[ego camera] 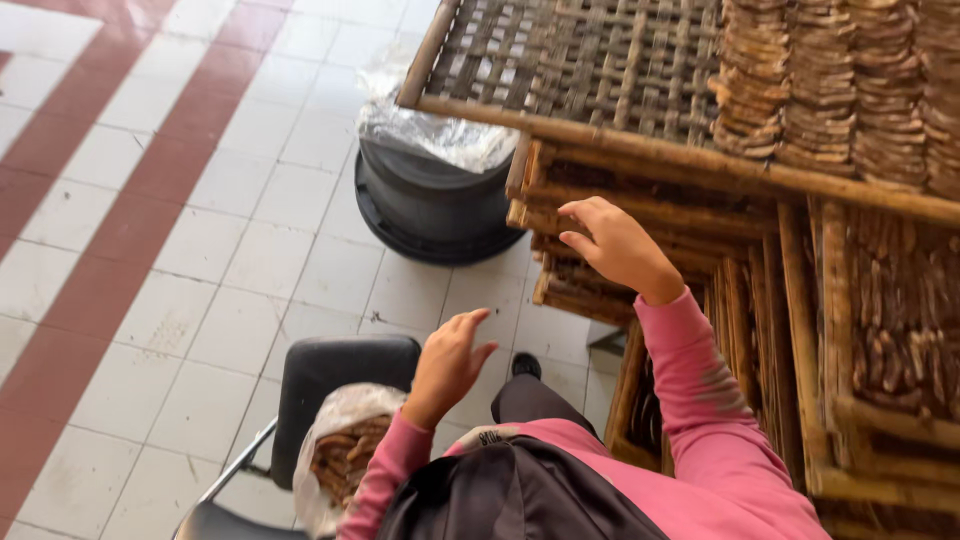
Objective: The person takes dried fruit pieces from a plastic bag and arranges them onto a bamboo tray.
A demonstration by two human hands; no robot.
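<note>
Head view: right hand (618,245) fingers curled on corner of stacked bamboo trays (570,215), grip unclear. Left hand (447,365) open, empty, above plastic bag (340,450) on chair (330,370); bag contents partly hidden.

A person in pink sleeves sat beside stacked bamboo trays (640,215). The right hand (617,245) rested with its fingers curled against the edge of the stack, just under the top woven tray (560,70), which carried rows of brown dried pieces (830,90) farther right. The left hand (448,365) hovered open and empty above a black chair (340,370), where a plastic bag (340,450) of similar brown pieces lay. Beyond both hands a black bucket (430,205) lined with clear plastic stood on the tiled floor (180,250).
</note>
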